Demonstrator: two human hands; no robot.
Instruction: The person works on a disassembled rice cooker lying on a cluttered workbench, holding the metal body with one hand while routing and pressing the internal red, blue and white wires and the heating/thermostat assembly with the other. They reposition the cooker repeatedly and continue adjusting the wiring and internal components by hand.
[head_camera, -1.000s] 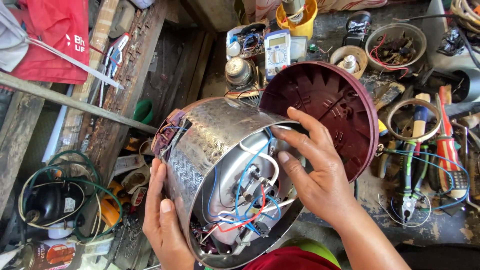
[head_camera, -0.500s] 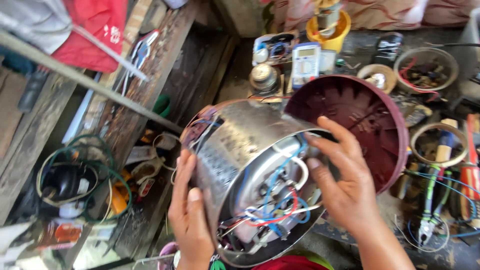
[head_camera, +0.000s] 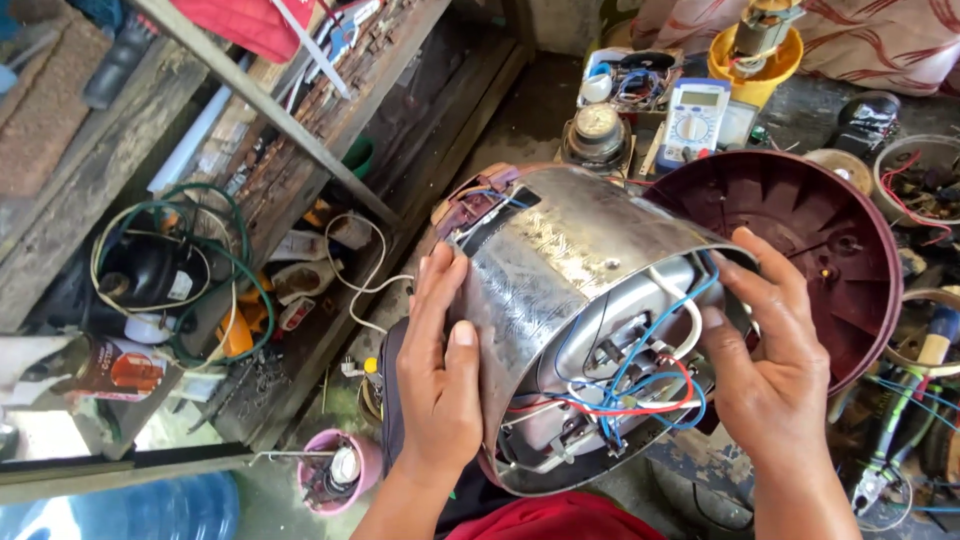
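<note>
A round metal appliance body (head_camera: 560, 270) lies on its side with its open bottom toward me. Blue, red and white wires (head_camera: 640, 385) cross the inner pot underside. My left hand (head_camera: 440, 370) presses flat on the shiny outer wall at the left. My right hand (head_camera: 770, 360) grips the rim on the right, fingers curled over its edge. Behind it lies a dark red plastic base cover (head_camera: 820, 240), ribbed inside, leaning against the body.
A multimeter (head_camera: 695, 120), a yellow cup with a motor (head_camera: 755, 50) and bowls of parts (head_camera: 925, 185) lie on the floor at the back. Pliers (head_camera: 880, 460) are at the right. A wooden shelf (head_camera: 290, 170) with a compressor (head_camera: 150, 270) and hoses stands left. A blue water jug (head_camera: 130, 505) is bottom left.
My right hand has slid from the wiring to the rim on the right. My left hand has moved up onto the side wall. The view shifted, putting the body further right.
</note>
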